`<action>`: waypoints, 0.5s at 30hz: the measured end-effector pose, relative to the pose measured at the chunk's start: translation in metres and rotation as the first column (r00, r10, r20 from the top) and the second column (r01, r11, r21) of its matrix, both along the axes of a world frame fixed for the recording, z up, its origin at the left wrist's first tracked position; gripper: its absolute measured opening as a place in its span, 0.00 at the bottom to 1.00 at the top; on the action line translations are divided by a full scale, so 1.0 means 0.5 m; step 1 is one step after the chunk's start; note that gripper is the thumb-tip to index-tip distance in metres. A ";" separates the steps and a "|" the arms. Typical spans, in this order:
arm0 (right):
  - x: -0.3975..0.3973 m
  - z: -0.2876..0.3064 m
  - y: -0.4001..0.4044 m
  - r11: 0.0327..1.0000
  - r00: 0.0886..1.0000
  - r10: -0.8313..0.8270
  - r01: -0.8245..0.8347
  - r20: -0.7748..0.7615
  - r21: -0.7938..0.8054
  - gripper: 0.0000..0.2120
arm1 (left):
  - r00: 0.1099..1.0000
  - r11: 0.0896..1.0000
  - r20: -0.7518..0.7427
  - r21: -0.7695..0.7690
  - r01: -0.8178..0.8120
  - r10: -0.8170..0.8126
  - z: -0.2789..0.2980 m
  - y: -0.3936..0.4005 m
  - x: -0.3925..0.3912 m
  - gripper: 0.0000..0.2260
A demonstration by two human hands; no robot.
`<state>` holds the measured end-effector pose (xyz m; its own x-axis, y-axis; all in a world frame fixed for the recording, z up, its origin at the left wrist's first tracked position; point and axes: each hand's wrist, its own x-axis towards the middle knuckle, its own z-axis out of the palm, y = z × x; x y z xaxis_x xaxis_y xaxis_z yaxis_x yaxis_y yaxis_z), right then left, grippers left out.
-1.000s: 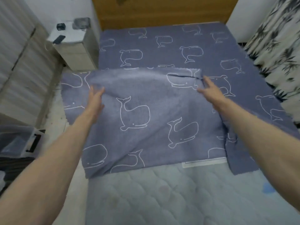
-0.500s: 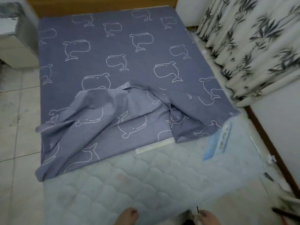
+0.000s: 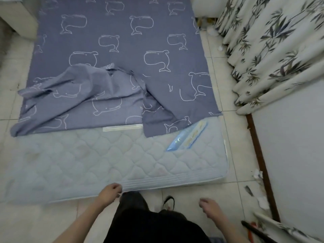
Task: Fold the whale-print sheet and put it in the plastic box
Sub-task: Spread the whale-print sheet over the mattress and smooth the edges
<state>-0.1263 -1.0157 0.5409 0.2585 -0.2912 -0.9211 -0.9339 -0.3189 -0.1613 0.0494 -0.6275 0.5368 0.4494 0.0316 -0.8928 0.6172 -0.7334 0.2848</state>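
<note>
The blue whale-print sheet (image 3: 122, 41) lies over the far part of a pale quilted mattress (image 3: 98, 158). Its near edge is flipped back in a rumpled fold (image 3: 82, 99), leaving the near part of the mattress bare. My left hand (image 3: 110, 191) hangs at the mattress's near edge, fingers loosely curled, holding nothing. My right hand (image 3: 209, 208) hangs over the tiled floor to the right, also loosely curled and holding nothing. Both hands are well short of the sheet. The plastic box is out of view.
A blue plastic packet (image 3: 187, 137) lies on the mattress by its right side. Bamboo-print curtains (image 3: 273, 50) hang at the right, above a dark wooden skirting strip (image 3: 259, 155). A white cabinet corner (image 3: 19, 20) stands at top left. Scraps of litter dot the floor tiles.
A second ago both hands held the sheet's folded edge up over the bed. They have let it go and dropped back; the fold now lies rumpled and the view has shifted right.
</note>
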 end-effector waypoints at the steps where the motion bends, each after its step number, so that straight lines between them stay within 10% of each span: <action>1: 0.044 0.025 -0.033 0.997 0.996 -0.078 0.077 0.052 0.007 0.12 | 1.000 0.999 -0.024 -0.038 -0.021 0.020 0.014 -0.033 -0.020 0.09; 5: 0.210 0.085 -0.134 0.998 0.964 -0.070 0.067 0.255 0.021 0.15 | 0.998 0.997 -0.057 -0.077 -0.015 0.011 -0.005 -0.150 -0.074 0.09; 12: 0.243 0.101 -0.314 0.987 0.956 0.155 -0.139 0.248 -0.079 0.18 | 0.829 0.847 -0.203 -0.001 0.531 -0.520 -0.026 -0.332 -0.047 0.13; 15: 0.190 0.095 -0.424 0.977 0.969 0.208 -0.197 0.137 -0.087 0.17 | 0.947 0.955 -0.127 -0.009 0.295 -0.294 -0.008 -0.449 0.000 0.11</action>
<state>-0.0316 -1.2274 0.5881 0.4480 -0.2838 -0.8478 -0.8172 -0.5146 -0.2596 0.0493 -0.8520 0.5329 0.3241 -0.0759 -0.9430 0.4034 -0.8905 0.2103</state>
